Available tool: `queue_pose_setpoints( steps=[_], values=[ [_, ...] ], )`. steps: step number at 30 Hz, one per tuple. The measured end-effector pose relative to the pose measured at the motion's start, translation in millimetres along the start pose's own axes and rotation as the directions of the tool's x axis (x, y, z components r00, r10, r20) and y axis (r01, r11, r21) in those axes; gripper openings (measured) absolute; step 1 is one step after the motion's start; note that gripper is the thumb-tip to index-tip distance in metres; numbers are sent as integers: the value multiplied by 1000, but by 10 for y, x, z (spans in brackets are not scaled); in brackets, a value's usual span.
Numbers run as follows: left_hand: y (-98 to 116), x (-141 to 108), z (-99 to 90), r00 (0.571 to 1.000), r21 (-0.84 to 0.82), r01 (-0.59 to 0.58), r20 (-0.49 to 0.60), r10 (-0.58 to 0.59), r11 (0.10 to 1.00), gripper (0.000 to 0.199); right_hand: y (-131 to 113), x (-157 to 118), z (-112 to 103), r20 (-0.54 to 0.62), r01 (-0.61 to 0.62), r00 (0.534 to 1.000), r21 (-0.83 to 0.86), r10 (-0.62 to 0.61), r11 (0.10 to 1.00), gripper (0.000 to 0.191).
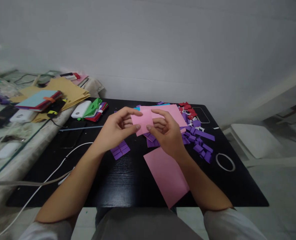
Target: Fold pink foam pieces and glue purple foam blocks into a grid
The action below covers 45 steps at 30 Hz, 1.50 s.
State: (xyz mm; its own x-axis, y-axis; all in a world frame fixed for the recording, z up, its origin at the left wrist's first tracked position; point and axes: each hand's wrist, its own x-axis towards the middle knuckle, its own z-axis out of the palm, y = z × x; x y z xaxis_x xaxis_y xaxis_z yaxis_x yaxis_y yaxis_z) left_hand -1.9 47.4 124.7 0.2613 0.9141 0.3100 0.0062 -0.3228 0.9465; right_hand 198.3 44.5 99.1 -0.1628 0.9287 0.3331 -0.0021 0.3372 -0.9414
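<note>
Between my two hands, above the middle of the table, is a small piece of pink paper (143, 122). My left hand (120, 126) pinches its left side, with thumb in front and fingers behind. On the right edge, my right hand (166, 131) grips it the same way. Below my right forearm lies a larger pink sheet (166, 176), and another pink sheet (174, 113) is behind my hands. Purple squares with fold lines (120, 150) lie under my left wrist; more purple pieces (152, 142) sit partly hidden beneath the held paper.
Folded purple pieces (202, 150) and red scraps (187, 108) are heaped at the right, near a roll of tape (225, 162). At the left are green paper bundles (94, 108), a white device (81, 109) and a white cable (60, 163). A white stool (255, 140) stands right of the black table (123, 186).
</note>
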Motion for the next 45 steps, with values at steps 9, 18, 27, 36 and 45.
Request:
queue_pose_setpoints(
  steps=[9, 18, 27, 36, 45],
  values=[
    [36, -6, -59, 992, 136, 27, 116, -43, 990, 48, -33, 58, -107, 80, 4, 997, -41, -1, 999, 38],
    [-43, -28, -33, 989, 193, -75, 137, 48, 978, 49, -1, 66, -129, 159, 64, 986, -62, -53, 996, 45],
    [-9, -6, 8, 925, 573, -365, 130, 358, 734, 25, -47, 48, -100, 73, 99, 993, -57, -94, 993, 34],
    [-25, 15, 22, 916, 562, -379, 118, 382, 735, 9, -58, 38, -128, 14, 146, 989, -219, -147, 965, 12],
    [-35, -33, 96, 946, 567, -267, 1, 323, 779, 11, -49, 14, -128, 47, 96, 995, -167, -90, 981, 33]
  ],
)
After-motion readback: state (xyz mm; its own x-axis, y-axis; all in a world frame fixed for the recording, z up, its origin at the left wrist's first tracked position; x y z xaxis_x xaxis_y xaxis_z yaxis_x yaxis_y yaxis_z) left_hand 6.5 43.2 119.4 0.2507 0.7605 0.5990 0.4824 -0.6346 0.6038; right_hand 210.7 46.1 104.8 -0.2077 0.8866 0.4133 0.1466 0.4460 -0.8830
